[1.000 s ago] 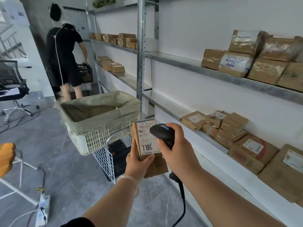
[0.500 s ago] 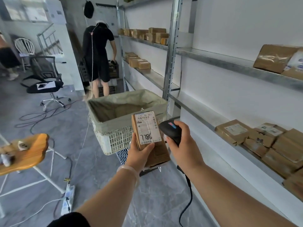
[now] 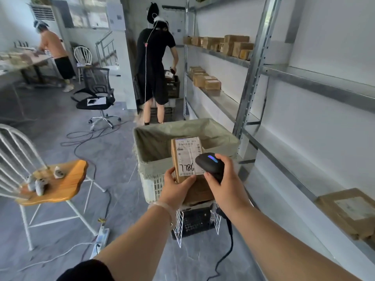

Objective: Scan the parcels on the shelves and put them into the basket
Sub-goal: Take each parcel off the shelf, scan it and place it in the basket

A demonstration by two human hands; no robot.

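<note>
And here's the left hand (image 3: 177,186), fingers and thumb wrapped round the lower end of a brown cardboard parcel with a white shipping label (image 3: 187,157), holding it upright with the label toward the wearer and the handwritten number at the bottom. Right beside it, the right hand (image 3: 225,181) grips a black handheld barcode scanner with a blue light on its back (image 3: 209,164), whose head overlaps the label's right edge. The parcel sits just above the near rim of the white lattice plastic basket lined with a grey-green sack (image 3: 151,184), which lies directly beyond both hands. This looks like the scan itself, though there's no telling from here whether it has registered. To do it well: the barcode strip is at the top of the label, far from the left thumb, so the scanner's nose should tilt up toward it and back off a touch to catch the whole code. Hold the parcel square-on, thumb off the print. Then it's a short reach forward over the rim and a low release into the sack, minding the black cable (image 3: 229,246) trailing under the right wrist.
</note>
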